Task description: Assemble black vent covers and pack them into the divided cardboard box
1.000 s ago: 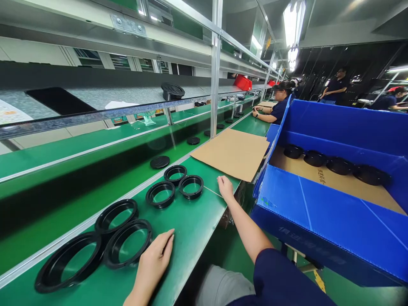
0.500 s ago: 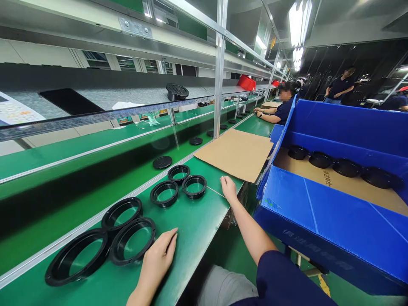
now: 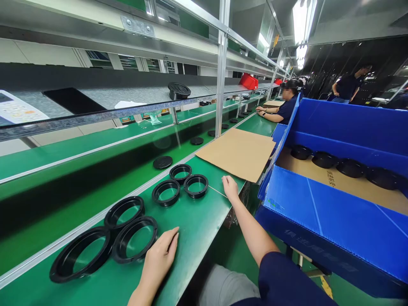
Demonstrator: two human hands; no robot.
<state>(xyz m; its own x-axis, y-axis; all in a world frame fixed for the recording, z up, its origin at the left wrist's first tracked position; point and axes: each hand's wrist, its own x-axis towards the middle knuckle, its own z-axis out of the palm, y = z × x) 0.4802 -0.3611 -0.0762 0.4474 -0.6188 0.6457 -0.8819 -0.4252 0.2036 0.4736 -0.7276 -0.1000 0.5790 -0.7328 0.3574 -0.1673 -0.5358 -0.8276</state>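
Observation:
My left hand (image 3: 159, 257) rests on the green bench top (image 3: 188, 227), fingers curled together, with nothing visible in them. Just left of it lies a black plastic ring (image 3: 119, 250), near or touching the back of the hand. Two more rings, a large one (image 3: 59, 267) and a smaller one (image 3: 110, 217), lie against it. Farther along, my right hand (image 3: 230, 188) is a loose fist on the bench near its front edge, with nothing visible inside. To its left lies a group of three smaller rings (image 3: 196, 195). A brown cardboard sheet (image 3: 237, 153) lies just beyond the right hand.
On my right stands a blue corrugated box (image 3: 325, 221) with several black round parts (image 3: 350, 168) on cardboard. Black discs (image 3: 162, 162) lie along the green channel behind the bench. A metal post (image 3: 220, 85) rises there. A shelf holds a dark tablet-like slab (image 3: 75, 100). A co-worker (image 3: 285, 106) sits farther down.
The view has shifted slightly, so everything appears a little displaced. Both hands stay in place on the bench, and the rings have not moved. A standing person in the background leans differently.

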